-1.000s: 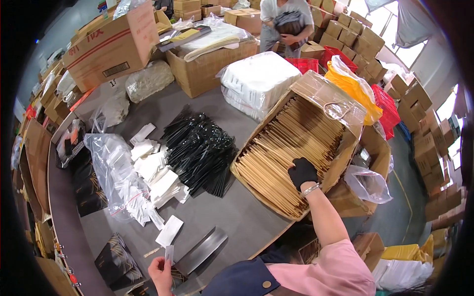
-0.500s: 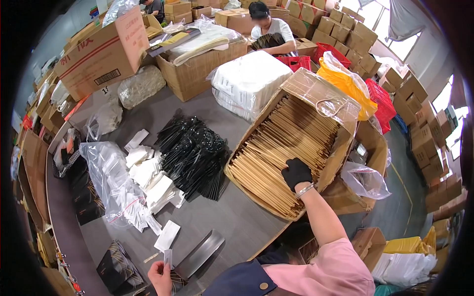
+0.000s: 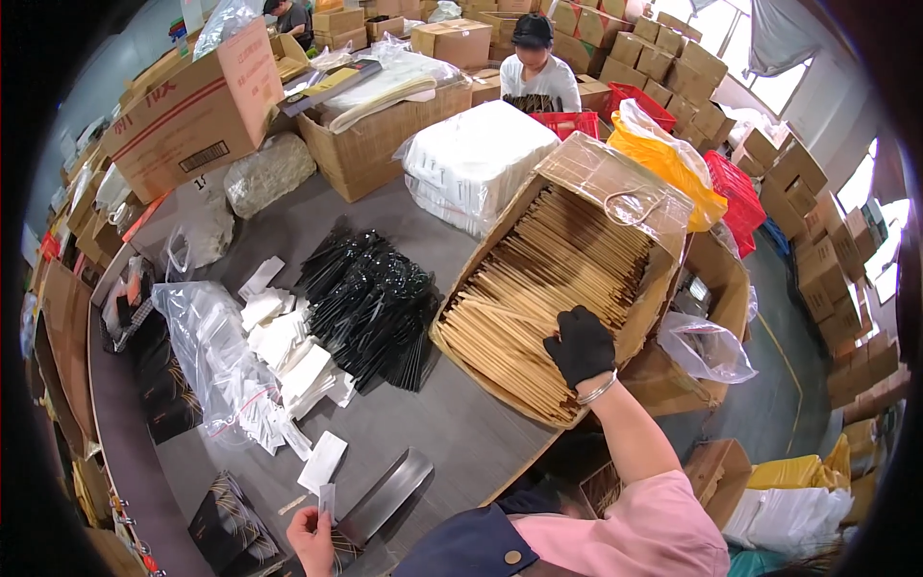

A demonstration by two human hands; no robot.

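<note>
My bare left hand (image 3: 310,540), low in the picture, pinches a narrow whitish strip (image 3: 327,500) upright between thumb and fingers. Just beyond it a white paper slip (image 3: 322,464) lies on the table, beside a dark grey trough-shaped metal piece (image 3: 389,495). My right hand (image 3: 582,351), in a black glove, is bent over the tan wooden sticks (image 3: 538,288) packed in an open cardboard box (image 3: 639,192). Its fingers are curled down; any stick in them is hidden. One stick lies askew across the rows near the fingertips.
Black wrapped thin rods (image 3: 370,308), white slips (image 3: 288,337) and a clear bag (image 3: 207,341) lie on the grey table. Black patterned packages (image 3: 231,524) sit near-left. A white wrapped bundle (image 3: 481,163) and cartons stand behind. A person (image 3: 540,72) sits beyond.
My gloved hand has shifted slightly and looks a little bigger, its fingers still over the sticks. The left hand barely moved. The person beyond has sat more upright.
</note>
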